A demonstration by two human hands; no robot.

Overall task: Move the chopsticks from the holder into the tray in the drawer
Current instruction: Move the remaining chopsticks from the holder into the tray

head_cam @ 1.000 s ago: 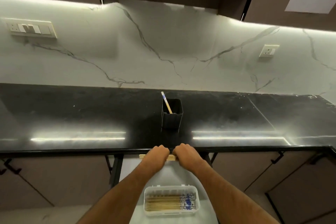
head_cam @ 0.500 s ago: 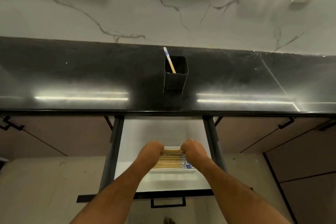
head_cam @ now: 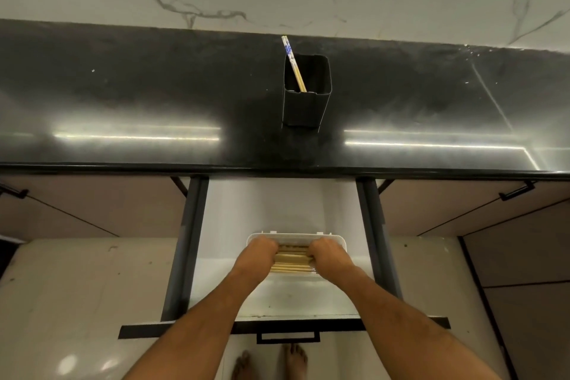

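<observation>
A: Where are the hands?

B: Both are down in the white tray (head_cam: 337,239) inside the open drawer (head_cam: 287,302). The left hand (head_cam: 257,253) and right hand (head_cam: 328,253) are curled round the two ends of a bundle of chopsticks (head_cam: 293,261) lying across the tray.

A: Anything left in the holder?

B: Yes. The black holder (head_cam: 305,105) stands upright on the dark surface (head_cam: 123,95), and a last pair of chopsticks (head_cam: 293,63) leans in it, blue-patterned ends up.

A: And below?

B: Bare feet (head_cam: 271,362) on the floor.
</observation>
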